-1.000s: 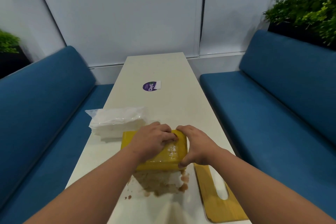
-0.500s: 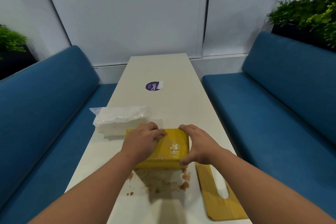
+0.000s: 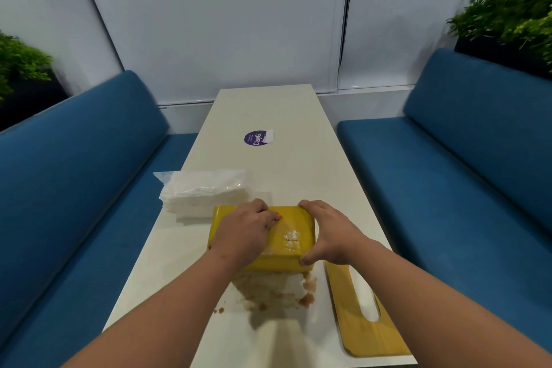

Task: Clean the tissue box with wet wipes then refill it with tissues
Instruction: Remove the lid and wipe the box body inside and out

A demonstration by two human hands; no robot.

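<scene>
Hands are staying on the tissue box [image 3: 294, 240] compared with a second ago: your left hand [image 3: 243, 231] is still lying over its top, fingers bent near the middle, and your right hand [image 3: 330, 236] is still gripping its right end, thumb at the near corner. Whether the left hand is holding a wipe cannot be told. White specks are still showing on the box top, so cleaning is likely still going on.

Going left to right: the tissue pack [image 3: 206, 191] is lying just behind the box on the left. Brown spill [image 3: 268, 293] is spreading on the worktop [image 3: 280, 116] just in front of the box and could re-soil it. The wooden lid [image 3: 361, 320] is resting flat beside it, not yet refitted.
</scene>
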